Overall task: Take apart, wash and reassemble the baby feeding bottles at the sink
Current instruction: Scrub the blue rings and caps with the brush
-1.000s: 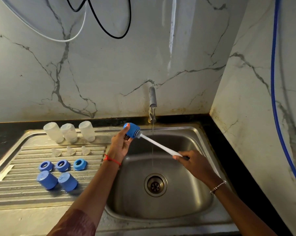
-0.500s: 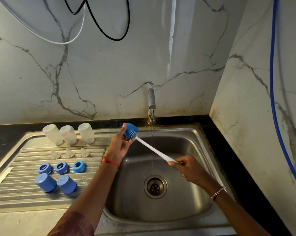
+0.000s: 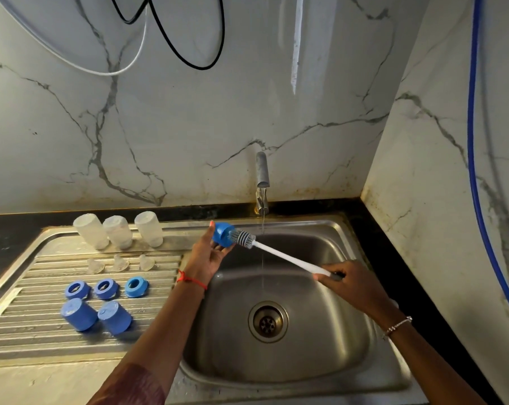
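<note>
My left hand (image 3: 206, 255) holds a blue bottle cap (image 3: 221, 234) over the left rim of the steel sink (image 3: 329, 226). My right hand (image 3: 347, 280) grips the white handle of a bottle brush (image 3: 288, 258); its grey bristle head sits partly inside the cap's mouth. Three clear bottle bodies (image 3: 117, 230) stand upside down at the back of the drainboard (image 3: 19, 340). In front of them lie three clear teats (image 3: 120, 263), three blue collar rings (image 3: 105, 288) and two blue caps (image 3: 96, 315).
A thin stream of water runs from the tap (image 3: 262, 173) into the basin, just right of the brush head. The drain (image 3: 267, 321) lies below. Marble walls close the back and right; a blue hose (image 3: 471, 141) and cables hang there.
The brush head has slid partly out of the cap, so the bristles show. Both hands shifted slightly left, away from the water stream.
</note>
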